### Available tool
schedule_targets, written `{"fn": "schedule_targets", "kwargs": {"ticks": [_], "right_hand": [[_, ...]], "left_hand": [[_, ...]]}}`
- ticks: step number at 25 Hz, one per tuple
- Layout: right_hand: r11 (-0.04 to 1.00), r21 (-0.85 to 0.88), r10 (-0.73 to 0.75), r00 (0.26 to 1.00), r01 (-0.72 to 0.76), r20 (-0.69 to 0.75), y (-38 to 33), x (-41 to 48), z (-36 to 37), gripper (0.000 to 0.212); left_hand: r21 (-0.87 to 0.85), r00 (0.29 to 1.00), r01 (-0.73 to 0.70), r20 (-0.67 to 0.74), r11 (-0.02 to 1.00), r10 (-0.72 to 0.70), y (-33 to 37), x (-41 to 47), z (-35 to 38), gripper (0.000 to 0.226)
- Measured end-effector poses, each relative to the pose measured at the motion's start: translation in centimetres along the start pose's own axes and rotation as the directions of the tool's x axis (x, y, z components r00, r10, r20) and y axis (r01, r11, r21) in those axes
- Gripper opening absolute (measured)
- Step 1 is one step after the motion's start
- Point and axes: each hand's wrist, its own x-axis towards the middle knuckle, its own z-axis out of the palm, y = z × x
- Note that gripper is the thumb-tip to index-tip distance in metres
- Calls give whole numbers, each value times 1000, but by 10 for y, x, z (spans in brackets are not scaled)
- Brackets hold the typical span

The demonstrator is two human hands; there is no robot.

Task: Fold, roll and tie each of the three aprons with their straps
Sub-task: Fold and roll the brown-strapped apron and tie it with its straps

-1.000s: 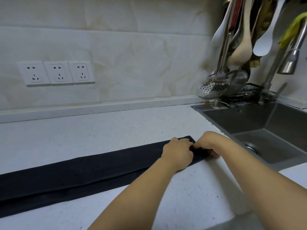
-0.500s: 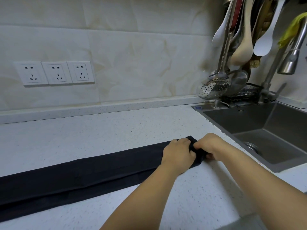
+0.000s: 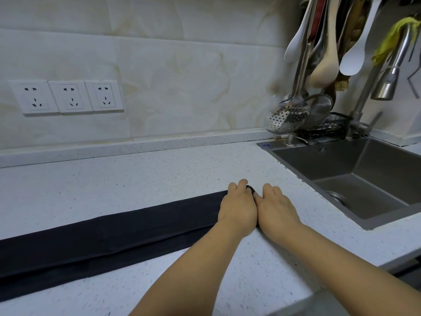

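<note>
Our left hand point(image 3: 238, 210) and right hand point(image 3: 276, 208) curled over the apron point(image 3: 114, 236) end, seemingly pinching it; we needed a tight, even roll.

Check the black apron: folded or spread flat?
Folded: the apron lies as a long, narrow strip on the counter, a layered edge showing along its near side.

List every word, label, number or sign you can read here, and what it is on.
No text can be read.
Blue sticker on the corner of the sink: too blurred to read.
Dark mark on its back wall: too small to read.
Wall sockets: no lettering visible.
</note>
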Motion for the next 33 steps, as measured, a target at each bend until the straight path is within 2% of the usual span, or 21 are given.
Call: {"fn": "schedule_targets", "kwargs": {"ticks": [3,5,7,9,12,14,17,19,21,23,24,26,28,31,33], "right_hand": [[980,192,62,998,-61,3,3,-7,-1,17],[901,395,175,983,-179,48,9,-3,-4,26],[804,491,311,941,-335,132,18,7,-7,28],[810,402,387,905,-426,179,26,18,-8,20],[837,266,388,862,-478,325,26,28,-12,22],[837,260,359,842,-481,404,23,34,-15,21],[832,251,362,827,-495,431,17,35,-18,17],[752,371,373,816,-545,442,20,33,-17,14],[603,515,395,789,-609,471,26,34,-18,14],[523,510,433,728,-683,531,29,38,-18,8],[548,463,442,712,-696,546,29,40,-18,12],[689,320,428,721,-650,545,24,43,-19,21],[801,171,417,739,-574,529,17,46,-24,20],[833,133,399,749,-537,529,11,48,-31,18],[852,183,364,806,-491,466,5,44,-31,24]], "left_hand": [[88,999,-48,7,995,48,0,2,0,32],[128,998,-63,-4,990,64,-2,1,2,30],[84,999,-23,-27,996,26,-2,2,3,28],[85,1000,7,-29,996,-5,-3,1,4,25],[207,1000,0,11,978,-3,-2,1,3,12],[224,1000,-21,15,974,19,-2,1,4,18],[150,998,6,-66,989,4,-3,2,6,27],[67,992,-18,-127,998,27,-1,-1,5,28],[34,985,5,-172,999,1,-5,1,6,31],[145,990,-11,-139,989,31,-5,4,4,39],[167,991,-17,-128,986,38,-3,3,3,41],[97,995,32,-100,995,-22,-2,3,4,39],[-15,991,57,-123,998,-59,-2,3,2,37],[-81,993,15,-115,997,-25,-3,0,-1,40],[-76,994,-6,-112,997,-3,-2,-1,1,30]]}}
